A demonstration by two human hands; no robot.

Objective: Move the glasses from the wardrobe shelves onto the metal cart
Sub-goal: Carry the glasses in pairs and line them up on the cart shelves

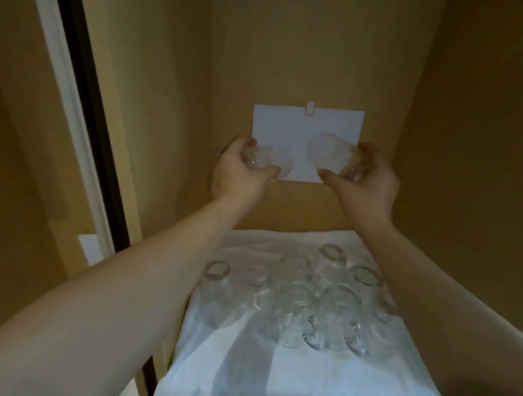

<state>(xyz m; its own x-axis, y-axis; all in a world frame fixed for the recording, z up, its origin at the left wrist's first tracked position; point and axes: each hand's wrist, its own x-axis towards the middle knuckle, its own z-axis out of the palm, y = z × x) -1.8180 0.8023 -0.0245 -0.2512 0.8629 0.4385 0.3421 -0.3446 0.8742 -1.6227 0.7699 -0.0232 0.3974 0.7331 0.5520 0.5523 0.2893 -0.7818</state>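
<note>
The left hand (pixel 240 170) had its fingers wrapped around a small clear drinking glass (pixel 266 162); the right hand (pixel 367 181) gripped a second clear glass (pixel 327 155), tilted; both were raised before a white paper sheet (pixel 283 124); more upturned clear glasses (pixel 303 296) stood on the white cloth (pixel 262 380) covering the wardrobe shelf below.

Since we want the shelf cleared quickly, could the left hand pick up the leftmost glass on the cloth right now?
Probably not: the left hand already grips a glass, though nothing blocks the leftmost glass.
</note>
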